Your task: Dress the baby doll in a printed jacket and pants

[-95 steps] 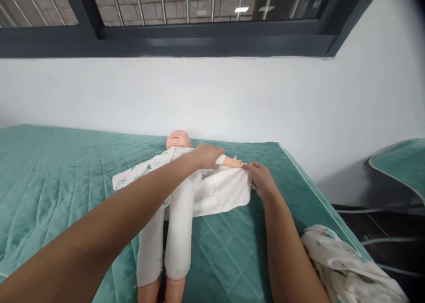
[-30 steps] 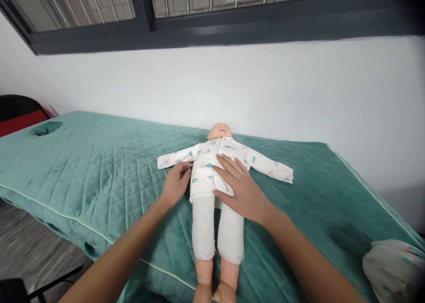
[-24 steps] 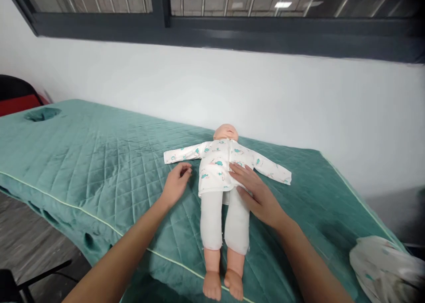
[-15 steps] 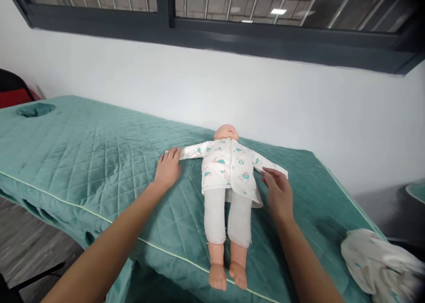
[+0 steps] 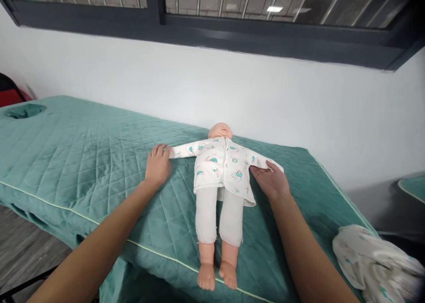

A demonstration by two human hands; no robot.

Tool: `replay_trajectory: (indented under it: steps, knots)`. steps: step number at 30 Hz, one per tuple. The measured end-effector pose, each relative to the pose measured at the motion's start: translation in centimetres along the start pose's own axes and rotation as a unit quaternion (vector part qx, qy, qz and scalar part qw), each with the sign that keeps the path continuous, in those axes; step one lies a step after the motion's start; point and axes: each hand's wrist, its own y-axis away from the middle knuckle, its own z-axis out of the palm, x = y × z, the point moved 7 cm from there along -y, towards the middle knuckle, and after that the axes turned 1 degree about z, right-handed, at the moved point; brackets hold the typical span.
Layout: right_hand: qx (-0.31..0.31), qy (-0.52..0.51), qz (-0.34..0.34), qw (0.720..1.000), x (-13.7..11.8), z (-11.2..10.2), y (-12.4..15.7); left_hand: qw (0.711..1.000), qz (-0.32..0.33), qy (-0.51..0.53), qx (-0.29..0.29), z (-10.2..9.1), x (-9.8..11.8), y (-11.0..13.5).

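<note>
A baby doll point(image 5: 219, 130) lies on its back on a teal quilted table point(image 5: 83, 152), feet toward me. It wears a white printed shirt point(image 5: 222, 165) with both sleeves spread out, and white trousers point(image 5: 219, 216). My left hand point(image 5: 157, 163) lies flat on the quilt, fingers extended, touching the cuff of the sleeve on the left. My right hand point(image 5: 270, 181) rests with fingers stretched along the sleeve on the right, near its cuff. Neither hand grips anything.
A bundle of white printed cloth point(image 5: 375, 261) sits at the table's near right corner. A white wall and a dark-framed window point(image 5: 212, 19) stand behind the table. A face hole point(image 5: 23, 111) marks the table's far left end. The floor shows at lower left.
Both hands left the doll's torso and moved outward to the sleeve ends. Earlier the shirt was open; now it lies closed over the doll's front.
</note>
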Motion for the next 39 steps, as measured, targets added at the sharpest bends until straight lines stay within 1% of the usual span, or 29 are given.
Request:
replay_trajectory:
  steps: [2, 3, 4, 5, 6, 7, 8, 10, 11, 12, 13, 14, 16, 17, 19, 20, 23, 25, 27, 29, 31, 33, 35, 39]
  knots:
    - [-0.004, -0.012, -0.007, 1.000, -0.5, -0.3, -0.3, 0.995, 0.004, 0.090, 0.030, -0.4, 1.2, 1.1]
    - [-0.012, -0.012, -0.006, 1.000, -0.5, -0.4, -0.3, 0.987, -0.011, 0.153, 0.042, -0.5, 1.7, 1.7]
    - [-0.019, -0.007, -0.003, 1.000, -0.5, -0.5, -0.2, 0.972, -0.041, 0.227, 0.047, -0.4, 2.2, 2.3]
    - [-0.026, 0.004, 0.002, 1.000, -0.4, -0.6, 0.1, 0.947, -0.084, 0.308, 0.041, 0.0, 2.6, 2.9]
    - [-0.028, 0.022, 0.007, 0.999, -0.2, -0.7, 0.4, 0.911, -0.132, 0.391, 0.025, 0.5, 3.2, 3.5]
    - [-0.028, 0.045, 0.013, 0.999, 0.0, -0.8, 0.8, 0.864, -0.177, 0.470, 0.000, 1.2, 3.9, 4.0]
    - [-0.026, 0.070, 0.018, 0.997, 0.3, -0.9, 1.1, 0.811, -0.212, 0.545, -0.031, 1.8, 5.0, 4.3]
    - [-0.029, 0.121, 0.014, 0.992, 1.0, -0.6, 1.8, 0.700, -0.240, 0.665, -0.105, 2.6, 7.7, 4.5]
    - [-0.040, 0.145, 0.003, 0.989, 1.3, -0.2, 2.1, 0.651, -0.247, 0.705, -0.136, 2.8, 8.9, 4.3]
    - [-0.056, 0.164, -0.010, 0.985, 1.7, 0.4, 2.4, 0.610, -0.259, 0.733, -0.157, 3.1, 9.8, 4.0]
    - [-0.074, 0.177, -0.024, 0.981, 2.1, 1.0, 2.6, 0.577, -0.277, 0.749, -0.168, 3.4, 10.4, 3.7]
    - [-0.090, 0.184, -0.037, 0.978, 2.5, 1.7, 2.8, 0.553, -0.299, 0.759, -0.171, 3.8, 10.7, 3.3]
    - [-0.109, 0.186, -0.051, 0.975, 3.3, 2.8, 3.0, 0.513, -0.334, 0.772, -0.171, 4.8, 11.1, 2.4]
    - [-0.115, 0.182, -0.053, 0.975, 3.6, 3.2, 3.1, 0.495, -0.338, 0.781, -0.177, 5.3, 11.3, 1.9]
    - [-0.130, 0.168, -0.055, 0.976, 3.7, 3.8, 3.1, 0.472, -0.322, 0.797, -0.197, 5.9, 11.9, 0.9]
    - [-0.140, 0.156, -0.051, 0.976, 3.5, 4.0, 3.1, 0.469, -0.312, 0.801, -0.203, 6.1, 12.1, 0.3]
    - [-0.156, 0.123, -0.037, 0.979, 2.5, 4.4, 2.6, 0.476, -0.291, 0.804, -0.207, 6.7, 12.7, -1.5]
    - [-0.154, 0.108, -0.037, 0.982, 1.6, 4.5, 2.1, 0.468, -0.279, 0.810, -0.217, 7.4, 13.5, -2.9]
    - [-0.149, 0.092, -0.036, 0.984, 0.9, 4.4, 1.4, 0.452, -0.268, 0.818, -0.235, 8.2, 14.7, -4.1]
    - [-0.142, 0.075, -0.032, 0.986, 0.5, 4.0, 0.7, 0.439, -0.266, 0.821, -0.248, 9.1, 15.6, -4.7]
    - [-0.127, 0.052, -0.017, 0.990, 0.4, 3.3, 0.1, 0.430, -0.270, 0.823, -0.255, 9.7, 16.0, -4.7]
    - [-0.107, 0.016, 0.001, 0.994, 0.3, 2.4, -0.5, 0.423, -0.273, 0.828, -0.247, 9.9, 15.7, -4.5]
    - [-0.094, -0.022, 0.012, 0.995, 0.0, 1.6, -1.1, 0.413, -0.288, 0.834, -0.226, 9.9, 14.7, -4.4]
    - [-0.106, -0.046, 0.005, 0.993, -1.0, 0.9, -1.7, 0.387, -0.346, 0.843, -0.138, 9.9, 11.4, -5.0]
